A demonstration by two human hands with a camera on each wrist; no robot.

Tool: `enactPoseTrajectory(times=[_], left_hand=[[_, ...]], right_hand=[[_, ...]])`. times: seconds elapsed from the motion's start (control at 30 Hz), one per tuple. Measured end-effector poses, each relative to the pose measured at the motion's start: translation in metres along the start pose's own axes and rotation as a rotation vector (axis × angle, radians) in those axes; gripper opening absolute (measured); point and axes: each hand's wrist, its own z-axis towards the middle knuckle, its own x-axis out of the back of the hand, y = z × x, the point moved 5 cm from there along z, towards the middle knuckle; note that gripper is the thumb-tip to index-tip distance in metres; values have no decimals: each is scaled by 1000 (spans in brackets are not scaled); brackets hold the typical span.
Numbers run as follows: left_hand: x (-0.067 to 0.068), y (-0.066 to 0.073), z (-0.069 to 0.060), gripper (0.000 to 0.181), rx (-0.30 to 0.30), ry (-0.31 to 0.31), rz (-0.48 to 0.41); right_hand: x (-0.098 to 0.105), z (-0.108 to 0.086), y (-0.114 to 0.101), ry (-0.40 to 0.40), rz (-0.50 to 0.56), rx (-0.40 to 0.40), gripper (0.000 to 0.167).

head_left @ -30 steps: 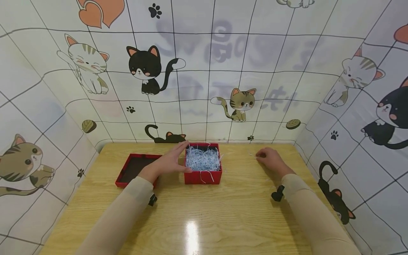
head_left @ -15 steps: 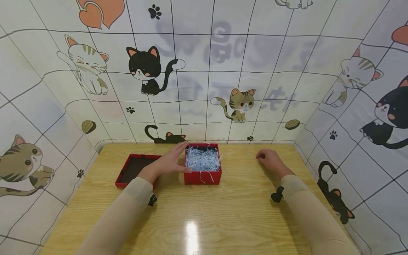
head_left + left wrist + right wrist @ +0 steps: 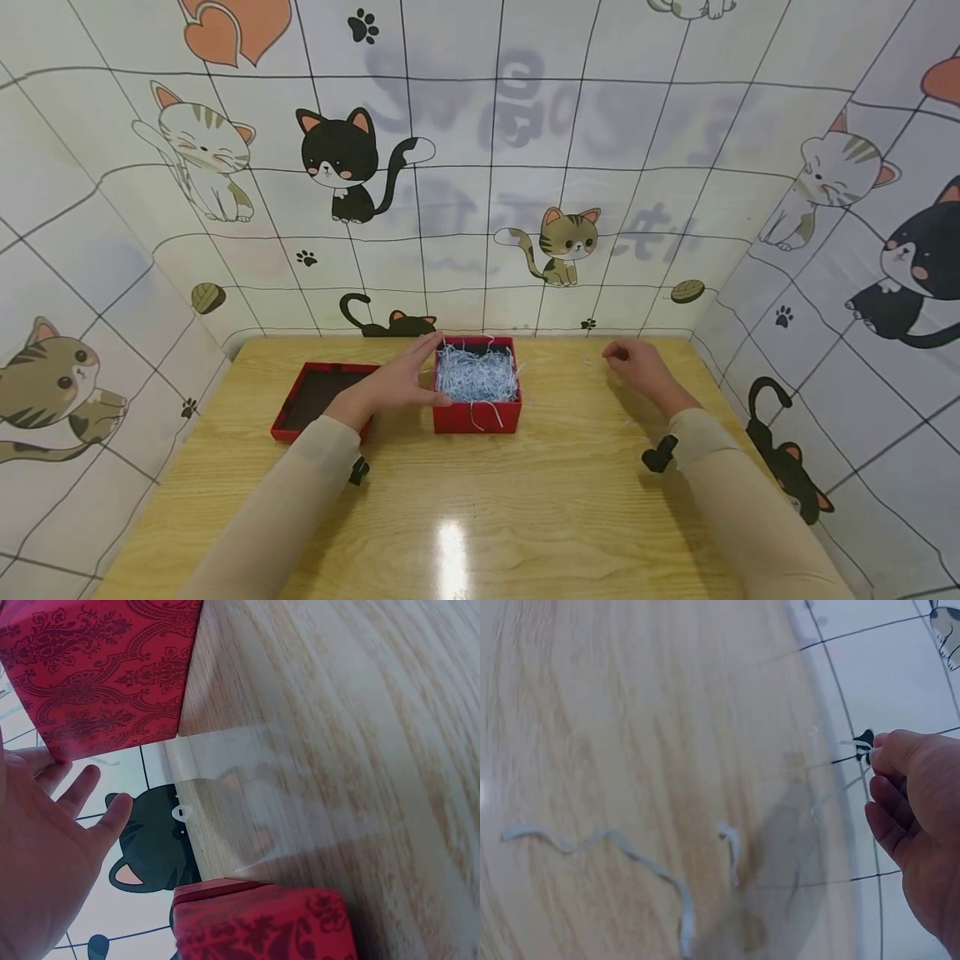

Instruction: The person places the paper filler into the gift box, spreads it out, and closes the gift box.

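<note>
R hand [image 3: 639, 367] w/ paper strand [image 3: 850, 742], off to rt of red box [image 3: 454, 420] & its shred fill [image 3: 476, 375].
Strand pinched in R grip, thumb-to-finger, by far rt of worktop [image 3: 540, 508]; L hand [image 3: 397, 379] spread at box side, grip apart. Strand prob. v. light, limp, may cling or tear; best held mid-length. Loose strip [image 3: 652, 865] on worktop prob. same: fingertip pinch.

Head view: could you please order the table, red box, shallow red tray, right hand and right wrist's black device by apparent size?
Table
Red box and shallow red tray: too alike to rank, the tray being partly hidden
Right hand
Black device
</note>
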Motion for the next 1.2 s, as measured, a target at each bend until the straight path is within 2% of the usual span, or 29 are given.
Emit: enactPoseTrajectory(times=[0.33, 0.7, 0.93, 1.2], left_hand=[[1, 0, 0, 128, 16, -10, 3], [1, 1, 0, 129, 26, -10, 4], [2, 2, 0, 129, 15, -4, 12], [1, 1, 0, 130, 1, 0, 28]], right_hand=[[20, -4, -52, 44, 19, 102, 9], [34, -6, -102, 55, 54, 183, 11], [42, -6, -147, 43, 89, 247, 13], [41, -3, -197, 34, 133, 331, 12]])
